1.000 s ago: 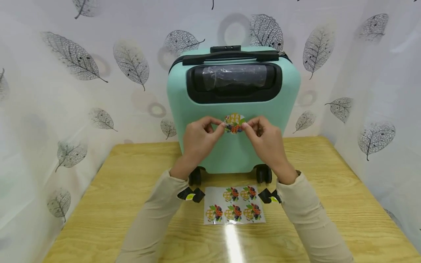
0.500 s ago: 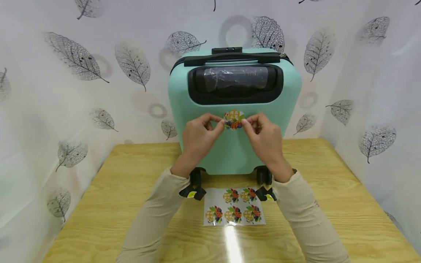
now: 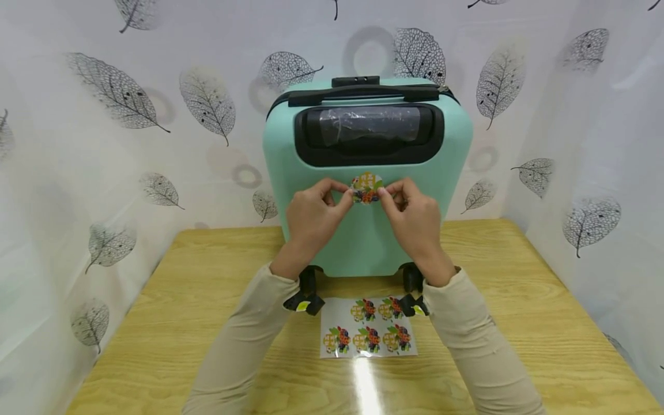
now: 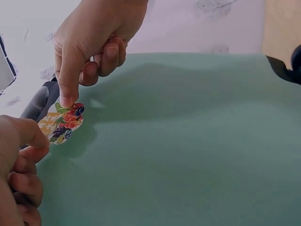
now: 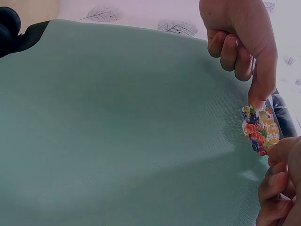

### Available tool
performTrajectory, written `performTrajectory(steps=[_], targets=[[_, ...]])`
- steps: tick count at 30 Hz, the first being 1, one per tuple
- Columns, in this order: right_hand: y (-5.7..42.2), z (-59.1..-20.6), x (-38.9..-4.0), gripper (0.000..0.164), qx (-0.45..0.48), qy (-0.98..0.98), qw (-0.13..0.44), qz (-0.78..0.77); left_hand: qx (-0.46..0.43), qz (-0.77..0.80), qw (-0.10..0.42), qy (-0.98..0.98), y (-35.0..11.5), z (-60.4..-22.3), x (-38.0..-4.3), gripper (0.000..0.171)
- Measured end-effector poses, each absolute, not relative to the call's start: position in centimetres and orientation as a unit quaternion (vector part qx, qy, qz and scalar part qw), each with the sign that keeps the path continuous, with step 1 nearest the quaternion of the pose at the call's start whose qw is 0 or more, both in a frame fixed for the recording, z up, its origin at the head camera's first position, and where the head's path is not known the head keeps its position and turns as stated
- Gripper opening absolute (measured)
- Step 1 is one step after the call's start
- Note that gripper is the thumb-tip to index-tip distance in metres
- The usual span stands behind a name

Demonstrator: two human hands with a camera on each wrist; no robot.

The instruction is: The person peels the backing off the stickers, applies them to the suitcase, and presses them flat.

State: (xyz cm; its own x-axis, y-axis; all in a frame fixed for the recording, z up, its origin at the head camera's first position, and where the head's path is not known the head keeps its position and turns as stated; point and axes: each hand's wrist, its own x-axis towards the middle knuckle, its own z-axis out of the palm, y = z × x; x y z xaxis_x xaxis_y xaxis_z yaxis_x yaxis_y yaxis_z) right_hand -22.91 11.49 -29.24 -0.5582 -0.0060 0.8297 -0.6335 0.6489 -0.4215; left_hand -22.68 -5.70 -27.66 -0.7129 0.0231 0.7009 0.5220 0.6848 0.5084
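A round fruit-print sticker point(image 3: 366, 189) is held up in front of the mint-green suitcase point(image 3: 363, 248), just below its black handle recess. My left hand point(image 3: 314, 218) pinches the sticker's left edge between thumb and forefinger. At the opposite edge, my right hand point(image 3: 413, 218) pinches it the same way. In the left wrist view the sticker point(image 4: 63, 123) lies close over the suitcase's green shell point(image 4: 178, 141), with a shadow beside it. The right wrist view shows the sticker point(image 5: 259, 131) stretched flat between both hands' fingertips.
On the wooden table point(image 3: 218, 276) a sticker sheet point(image 3: 337, 314) with several fruit stickers lies in front of the suitcase; its upper left spot is bare. The suitcase stands upright on black wheels point(image 3: 412, 278). A leaf-patterned curtain point(image 3: 207, 167) hangs behind and at both sides.
Both hands have raised the sticker slightly on the suitcase front, nearer the black recess. My right forearm has shifted a little to the left.
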Motion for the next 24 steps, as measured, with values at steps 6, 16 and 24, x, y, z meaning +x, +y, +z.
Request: performTrajectory(steps=[6, 16, 24], targets=[[11.37, -29.44, -23.11, 0.016, 0.196, -0.800, 0.433, 0.365, -0.161, -0.362, 0.345, -0.851, -5.81, -27.81, -22.91, 0.015], [11.04, -29.60, -23.22, 0.016, 0.192, -0.800, 0.433, 0.368, -0.162, -0.348, 0.351, -0.854, -6.11, -27.86, -23.03, 0.017], [11.02, -29.59, -23.36, 0.017, 0.181, -0.801, 0.430, 0.375, -0.161, -0.334, 0.353, -0.859, -6.10, -27.69, -23.17, 0.018]])
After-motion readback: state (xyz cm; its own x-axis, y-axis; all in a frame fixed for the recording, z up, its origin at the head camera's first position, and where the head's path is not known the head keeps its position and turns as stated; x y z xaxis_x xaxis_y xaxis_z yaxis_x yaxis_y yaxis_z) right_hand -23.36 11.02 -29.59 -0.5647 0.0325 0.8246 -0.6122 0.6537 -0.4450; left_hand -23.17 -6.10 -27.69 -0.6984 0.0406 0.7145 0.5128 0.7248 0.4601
